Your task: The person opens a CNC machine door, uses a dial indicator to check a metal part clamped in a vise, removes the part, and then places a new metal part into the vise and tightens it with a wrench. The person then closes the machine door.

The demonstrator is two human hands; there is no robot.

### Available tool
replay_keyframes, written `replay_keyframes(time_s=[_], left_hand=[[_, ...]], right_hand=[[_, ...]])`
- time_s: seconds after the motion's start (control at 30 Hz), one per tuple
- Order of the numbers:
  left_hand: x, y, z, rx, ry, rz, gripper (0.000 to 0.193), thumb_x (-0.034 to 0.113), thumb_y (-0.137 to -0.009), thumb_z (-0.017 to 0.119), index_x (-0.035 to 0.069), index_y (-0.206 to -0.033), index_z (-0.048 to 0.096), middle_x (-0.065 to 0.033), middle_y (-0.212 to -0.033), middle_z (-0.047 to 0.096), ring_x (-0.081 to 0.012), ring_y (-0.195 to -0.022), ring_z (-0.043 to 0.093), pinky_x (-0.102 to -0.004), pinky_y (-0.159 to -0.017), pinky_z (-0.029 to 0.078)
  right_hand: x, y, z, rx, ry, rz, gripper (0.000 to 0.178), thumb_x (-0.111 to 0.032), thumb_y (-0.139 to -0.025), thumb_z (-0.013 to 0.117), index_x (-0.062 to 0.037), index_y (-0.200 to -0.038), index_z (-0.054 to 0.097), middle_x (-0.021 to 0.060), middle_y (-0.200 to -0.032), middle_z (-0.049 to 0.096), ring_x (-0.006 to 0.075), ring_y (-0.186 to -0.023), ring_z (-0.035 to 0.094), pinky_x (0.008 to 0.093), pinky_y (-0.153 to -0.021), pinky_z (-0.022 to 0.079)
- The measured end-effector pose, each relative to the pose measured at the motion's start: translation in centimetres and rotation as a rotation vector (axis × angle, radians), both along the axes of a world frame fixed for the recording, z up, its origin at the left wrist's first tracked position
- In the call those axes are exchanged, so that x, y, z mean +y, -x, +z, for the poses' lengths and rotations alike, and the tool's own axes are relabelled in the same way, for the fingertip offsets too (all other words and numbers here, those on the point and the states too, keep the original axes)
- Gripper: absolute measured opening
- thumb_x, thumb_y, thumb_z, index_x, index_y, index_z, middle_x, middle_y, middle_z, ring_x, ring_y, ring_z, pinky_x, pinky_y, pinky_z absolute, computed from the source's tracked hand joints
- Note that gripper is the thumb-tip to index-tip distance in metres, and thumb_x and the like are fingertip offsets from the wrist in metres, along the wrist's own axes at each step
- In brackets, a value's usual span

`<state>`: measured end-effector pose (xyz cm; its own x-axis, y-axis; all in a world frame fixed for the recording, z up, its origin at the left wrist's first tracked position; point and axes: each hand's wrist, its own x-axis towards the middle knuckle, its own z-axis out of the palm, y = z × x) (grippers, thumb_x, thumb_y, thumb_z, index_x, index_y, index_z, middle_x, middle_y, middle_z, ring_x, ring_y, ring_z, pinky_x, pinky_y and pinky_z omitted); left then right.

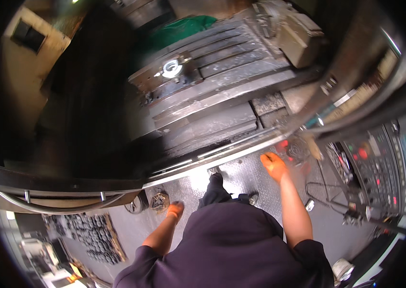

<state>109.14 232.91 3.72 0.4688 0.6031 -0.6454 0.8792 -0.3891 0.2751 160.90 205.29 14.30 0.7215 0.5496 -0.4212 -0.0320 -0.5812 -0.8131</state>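
Observation:
My right hand (274, 166), in an orange glove, is in the air just below the front sill (241, 148) of a large machine. Its fingers are curled closed, and nothing shows in them. Lower down at my left side hangs my left hand (176, 209), also gloved in orange, with its fingers too small and dark to make out. Inside the machine, beyond both hands, a slotted metal table (227, 53) carries a brightly lit round metal part (171, 69) on a fixture. Neither hand touches the machine.
A dark door with a curved handle (59, 206) covers the machine's left. The control panel (378, 168) stands at right, a coiled cable (315, 199) beside it. Several dark parts (90, 235) lie on a pallet at lower left. A green cloth (183, 31) lies behind the table.

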Motion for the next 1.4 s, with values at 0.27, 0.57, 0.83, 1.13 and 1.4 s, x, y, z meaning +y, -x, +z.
replay_keyframes(time_s=[0.27, 0.57, 0.83, 1.13, 1.4], left_hand=[[6.4, -6.6, -0.7, -0.113, 0.126, 0.241, 0.047, 0.038, -0.098, 0.040, 0.000, -0.101, 0.068, -0.0239, -0.117, 0.066, -0.0444, -0.113, 0.059, -0.0462, -0.097, 0.046], [31.7, -32.6, -2.6, -0.770, 0.488, 0.358, 0.030, 0.034, -0.099, 0.062, 0.007, -0.111, 0.064, 0.0008, -0.094, 0.062, -0.0130, -0.086, 0.055, -0.0298, -0.080, 0.045], [31.1, -44.4, -2.1, 0.265, -0.730, -1.326, 0.023, 0.017, -0.100, 0.043, 0.015, -0.116, 0.061, -0.0063, -0.102, 0.062, -0.0207, -0.103, 0.059, -0.0275, -0.088, 0.045], [11.8, -25.9, -6.3, -0.059, -0.572, -1.847, 0.017, 0.008, -0.090, 0.052, 0.009, -0.088, 0.069, -0.0105, -0.096, 0.068, -0.0258, -0.094, 0.065, -0.0365, -0.084, 0.053], [5.9, -12.5, -0.7, -0.295, 0.186, -0.407, 0.039, 0.025, -0.098, 0.054, 0.004, -0.130, 0.058, -0.0155, -0.104, 0.071, -0.0210, -0.095, 0.067, -0.0314, -0.084, 0.052]], right_hand=[[18.2, -2.4, -1.9, -0.053, 0.220, 0.206, 0.047, -0.043, -0.093, 0.061, -0.0063, -0.122, 0.064, 0.0153, -0.114, 0.070, 0.0293, -0.108, 0.064, 0.0368, -0.096, 0.049], [4.6, 2.0, 0.3, 0.236, 0.650, -0.117, 0.058, -0.054, -0.090, 0.053, -0.0091, -0.124, 0.064, 0.0195, -0.128, 0.063, 0.0383, -0.123, 0.057, 0.0443, -0.104, 0.044], [-20.5, 9.8, -9.0, -0.001, 0.830, -0.110, 0.050, -0.038, -0.098, 0.049, -0.0017, -0.131, 0.060, 0.0186, -0.144, 0.052, 0.0319, -0.135, 0.049, 0.0392, -0.111, 0.040], [-21.6, -4.7, 2.8, -0.274, 0.574, -1.101, 0.062, -0.040, -0.092, 0.055, -0.0019, -0.140, 0.051, 0.0287, -0.133, 0.056, 0.0417, -0.127, 0.052, 0.0445, -0.108, 0.041], [-30.2, -19.5, 2.8, -0.653, 1.122, -0.556, 0.057, -0.049, -0.092, 0.052, -0.0164, -0.138, 0.053, 0.0159, -0.146, 0.047, 0.0320, -0.136, 0.043, 0.0452, -0.112, 0.035]])
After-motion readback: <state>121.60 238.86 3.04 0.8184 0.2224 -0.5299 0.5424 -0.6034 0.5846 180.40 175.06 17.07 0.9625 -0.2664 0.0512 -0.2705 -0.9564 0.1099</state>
